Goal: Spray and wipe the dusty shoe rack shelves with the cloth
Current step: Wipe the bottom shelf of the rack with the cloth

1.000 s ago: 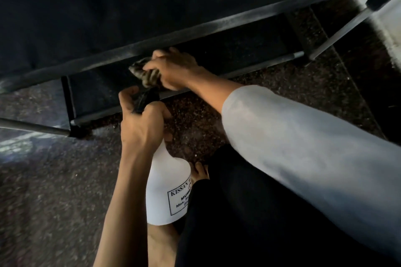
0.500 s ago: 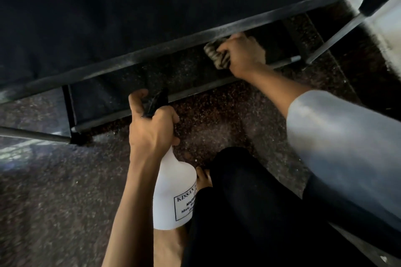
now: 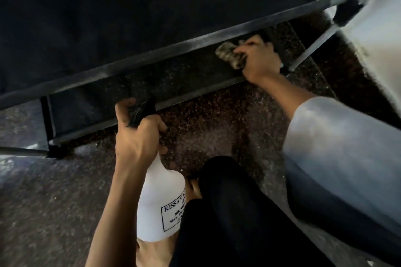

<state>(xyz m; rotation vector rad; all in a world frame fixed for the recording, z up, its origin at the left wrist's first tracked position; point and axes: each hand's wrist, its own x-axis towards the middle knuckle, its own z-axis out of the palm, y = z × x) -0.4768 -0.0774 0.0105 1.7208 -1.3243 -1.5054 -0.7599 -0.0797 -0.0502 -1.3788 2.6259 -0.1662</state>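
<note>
**Status: lower shelf being wiped, right end**

The right hand grips the bunched cloth, fingers curled round it, and presses it onto the lower shelf of the rack. The cloth lies at the shelf's right end, just below the upper shelf's front bar and near the rack's right leg.

The left hand grips the neck of the spray bottle, fingers wrapped round the black trigger head. The bottle is held in front of the lower shelf, near its left half, nozzle toward the rack.

Judgement: wiping of the lower shelf appears nearly complete along its length. The front bar shows pale dust streaks, so it likely awaits wiping. Whether the upper shelf is clean cannot be told: it is too dark.
</note>
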